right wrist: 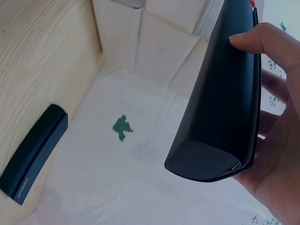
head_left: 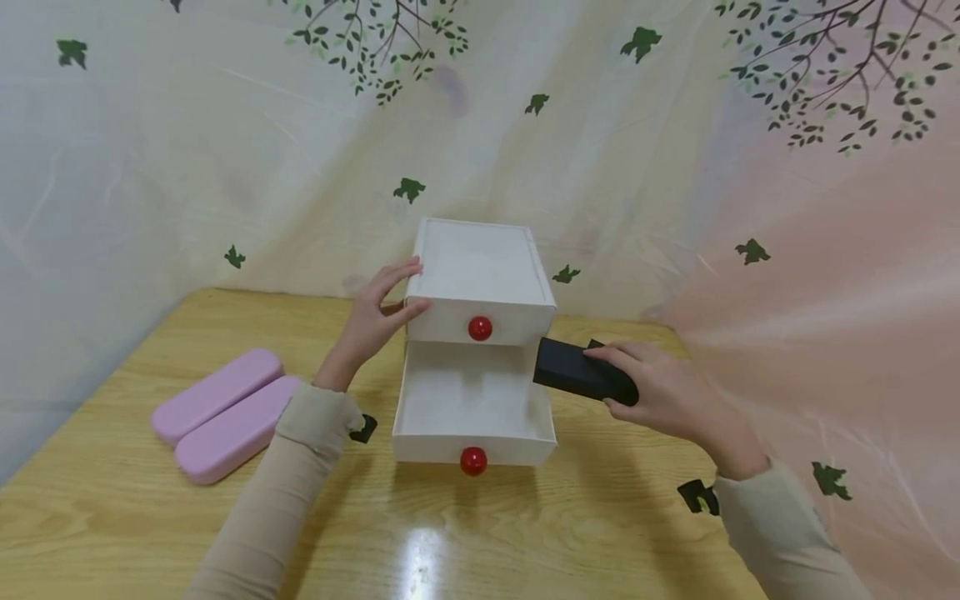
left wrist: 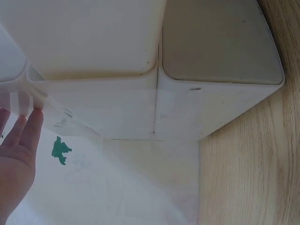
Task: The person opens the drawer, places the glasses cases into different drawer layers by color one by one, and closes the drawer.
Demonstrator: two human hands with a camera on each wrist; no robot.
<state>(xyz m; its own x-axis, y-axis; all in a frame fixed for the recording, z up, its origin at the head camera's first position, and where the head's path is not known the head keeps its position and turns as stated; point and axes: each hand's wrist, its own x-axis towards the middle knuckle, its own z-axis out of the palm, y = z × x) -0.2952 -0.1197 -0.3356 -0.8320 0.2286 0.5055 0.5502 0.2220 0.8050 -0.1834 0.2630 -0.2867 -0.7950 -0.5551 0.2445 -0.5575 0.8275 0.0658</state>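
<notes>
A white two-drawer box [head_left: 483, 262] stands on the table, its upper drawer closed and its lower drawer [head_left: 472, 392] pulled out. Each drawer has a red round knob. My left hand [head_left: 375, 312] rests on the box's upper left side, fingers extended along the side and thumb at the front edge. In my right hand [head_left: 667, 392] is a black glasses case [head_left: 581, 371], gripped between thumb and fingers beside the right edge of the open drawer. The right wrist view shows this case closed, with the thumb on its curved face. The drawer's visible floor is bare white.
Two pink glasses cases [head_left: 217, 396] lie side by side at the left of the wooden table [head_left: 360, 542]. Another black glasses case [right wrist: 35, 152] lies on the table in the right wrist view. A patterned cloth [head_left: 300, 167] hangs behind and to the right.
</notes>
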